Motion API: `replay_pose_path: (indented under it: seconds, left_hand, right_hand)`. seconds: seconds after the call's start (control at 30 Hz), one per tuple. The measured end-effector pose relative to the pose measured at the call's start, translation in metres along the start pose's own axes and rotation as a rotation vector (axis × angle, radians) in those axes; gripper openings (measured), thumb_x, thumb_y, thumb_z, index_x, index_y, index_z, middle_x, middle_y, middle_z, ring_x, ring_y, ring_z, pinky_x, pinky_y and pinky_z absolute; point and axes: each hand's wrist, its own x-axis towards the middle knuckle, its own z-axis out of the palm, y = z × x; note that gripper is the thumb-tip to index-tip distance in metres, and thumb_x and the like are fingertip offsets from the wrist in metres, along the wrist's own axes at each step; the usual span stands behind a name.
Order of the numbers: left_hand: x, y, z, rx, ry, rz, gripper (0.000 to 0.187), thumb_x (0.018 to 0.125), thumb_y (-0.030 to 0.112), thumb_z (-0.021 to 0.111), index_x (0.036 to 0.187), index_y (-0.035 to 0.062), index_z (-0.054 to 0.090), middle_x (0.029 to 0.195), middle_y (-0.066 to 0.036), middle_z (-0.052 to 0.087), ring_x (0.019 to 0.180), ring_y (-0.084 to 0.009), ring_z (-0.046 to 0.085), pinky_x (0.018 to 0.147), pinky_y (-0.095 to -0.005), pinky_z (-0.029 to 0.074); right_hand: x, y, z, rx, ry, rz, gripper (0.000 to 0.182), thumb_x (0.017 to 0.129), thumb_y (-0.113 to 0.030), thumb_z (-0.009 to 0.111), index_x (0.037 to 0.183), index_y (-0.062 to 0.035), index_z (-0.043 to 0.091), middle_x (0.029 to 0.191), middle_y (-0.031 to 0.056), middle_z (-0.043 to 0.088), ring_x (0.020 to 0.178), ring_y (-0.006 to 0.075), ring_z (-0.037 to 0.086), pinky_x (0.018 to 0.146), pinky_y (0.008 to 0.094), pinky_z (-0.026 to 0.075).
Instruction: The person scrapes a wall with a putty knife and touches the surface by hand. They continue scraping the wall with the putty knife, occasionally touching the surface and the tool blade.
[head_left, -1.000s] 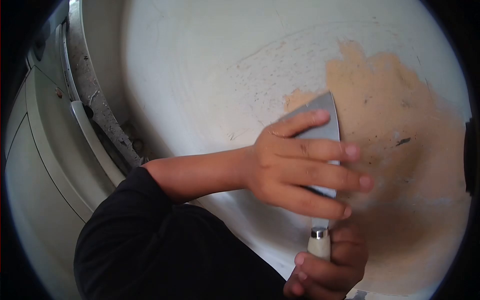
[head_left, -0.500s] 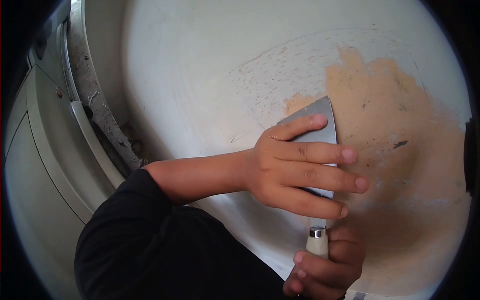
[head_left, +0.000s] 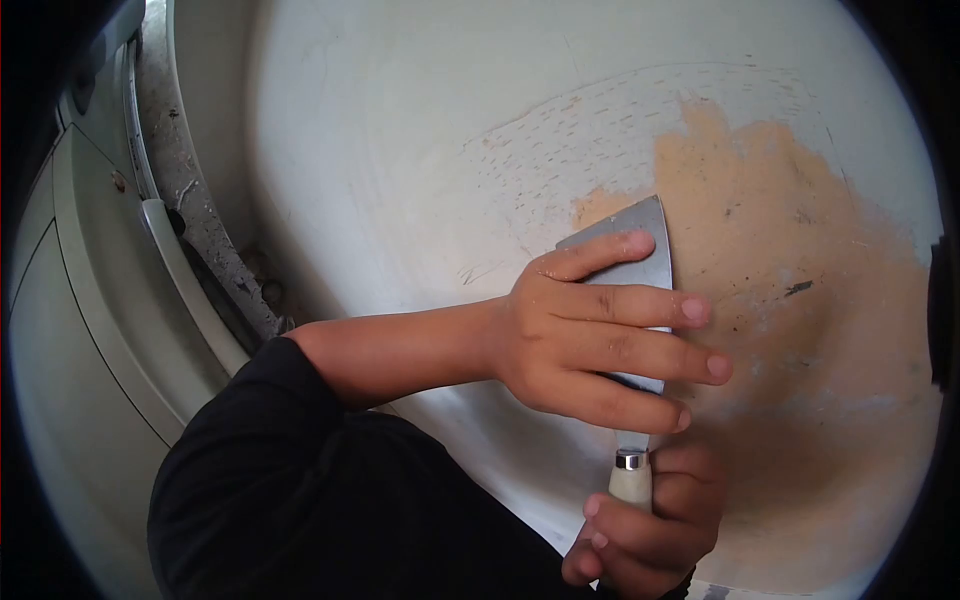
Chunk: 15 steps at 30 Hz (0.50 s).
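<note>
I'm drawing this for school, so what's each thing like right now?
Scraper blade: partly covered
Scraper handle: gripped
Left hand: spread open across the scraper blade
Right hand: closed around the scraper handle
Pale surface: scratched and marked
Tan patch: ragged-edged, dark specks on it
Black sleeve: wrinkled, forearm bare beyond it

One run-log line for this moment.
left hand: spread across putty-knife blade | right hand: gripping putty-knife handle | pale panel: tan patch showing
</note>
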Motion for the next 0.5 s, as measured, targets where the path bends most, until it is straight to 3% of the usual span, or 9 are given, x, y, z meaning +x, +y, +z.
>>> replay_pose_path:
  seconds: [0.1,0.2,0.27,0.3,0.37,0.5]
  left_hand:
    - [0.004,0.002,-0.004,0.040,-0.021,-0.070,0.009,0.086,0.020,0.075,0.087,0.0270,0.069,0.119,0.004,0.076,0.118,-0.0210,0.068,0.119,-0.0476,0.034]
    - [0.000,0.000,-0.001,-0.014,0.002,-0.016,0.010,0.086,0.019,0.075,0.086,0.0265,0.069,0.118,0.003,0.076,0.118,-0.0213,0.068,0.119,-0.0474,0.034]
    - [0.001,-0.004,-0.005,0.000,-0.032,-0.003,0.008,0.089,0.020,0.073,0.092,0.0267,0.070,0.118,0.003,0.076,0.122,-0.0231,0.066,0.120,-0.0503,0.032]
    - [0.000,-0.003,-0.007,0.007,-0.067,-0.004,0.009,0.093,0.021,0.071,0.098,0.0269,0.070,0.119,0.002,0.076,0.125,-0.0249,0.065,0.121,-0.0533,0.029]
    - [-0.001,-0.001,-0.007,0.008,-0.106,0.001,0.010,0.096,0.021,0.070,0.104,0.0271,0.071,0.119,0.002,0.076,0.128,-0.0267,0.063,0.122,-0.0562,0.027]
    - [0.002,-0.003,-0.011,0.001,-0.121,-0.025,0.009,0.096,0.021,0.070,0.103,0.0270,0.071,0.118,0.002,0.077,0.128,-0.0268,0.063,0.123,-0.0550,0.027]
  right_hand:
    - [-0.002,0.003,0.004,0.061,0.065,0.050,0.026,0.092,-0.032,0.071,0.079,-0.0148,0.057,0.088,-0.0014,0.070,0.054,0.0087,0.041,0.051,0.0267,0.042]
    - [0.007,0.013,0.000,-0.003,0.049,-0.025,0.026,0.092,-0.032,0.071,0.079,-0.0142,0.056,0.088,-0.0006,0.070,0.054,0.0087,0.041,0.051,0.0268,0.043]
    - [0.012,0.038,-0.004,0.058,-0.068,-0.470,0.018,0.098,-0.020,0.063,0.093,-0.0053,0.053,0.087,0.0101,0.069,0.054,0.0145,0.049,0.048,0.0284,0.043]
    - [0.011,0.028,-0.001,0.069,-0.074,-0.467,0.018,0.098,-0.020,0.063,0.093,-0.0053,0.053,0.087,0.0101,0.069,0.054,0.0145,0.049,0.048,0.0284,0.043]
    - [0.009,0.001,0.007,0.024,0.070,-0.046,0.018,0.099,-0.020,0.062,0.093,-0.0052,0.053,0.087,0.0101,0.069,0.056,0.0146,0.051,0.048,0.0282,0.043]
    - [0.008,0.004,0.007,0.004,0.028,-0.086,0.017,0.099,-0.019,0.062,0.093,-0.0063,0.053,0.088,0.0099,0.070,0.058,0.0157,0.052,0.049,0.0300,0.045]
